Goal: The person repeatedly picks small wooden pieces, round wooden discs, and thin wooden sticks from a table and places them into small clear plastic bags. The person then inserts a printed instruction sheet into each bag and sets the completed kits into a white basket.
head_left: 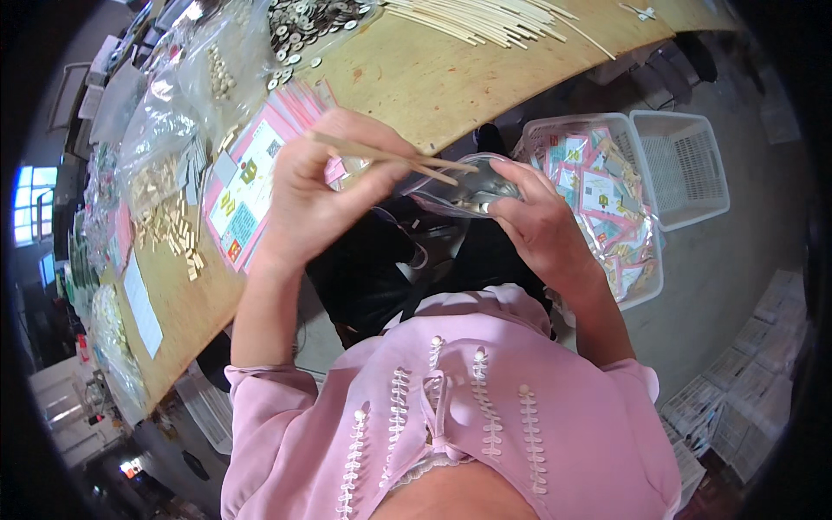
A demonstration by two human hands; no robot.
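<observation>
Sticks (360, 150) sit pinched in my closed left grip (316, 191), tips by the clear bag (490, 180) at twelve o'clock, which my right grip (544, 218) clamps; the counter (390, 87) spreads at eleven.

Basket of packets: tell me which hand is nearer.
Right. The right hand appears at the left edge of the basket, holding a clear bag; the left hand is farther left, holding wooden sticks.
</observation>
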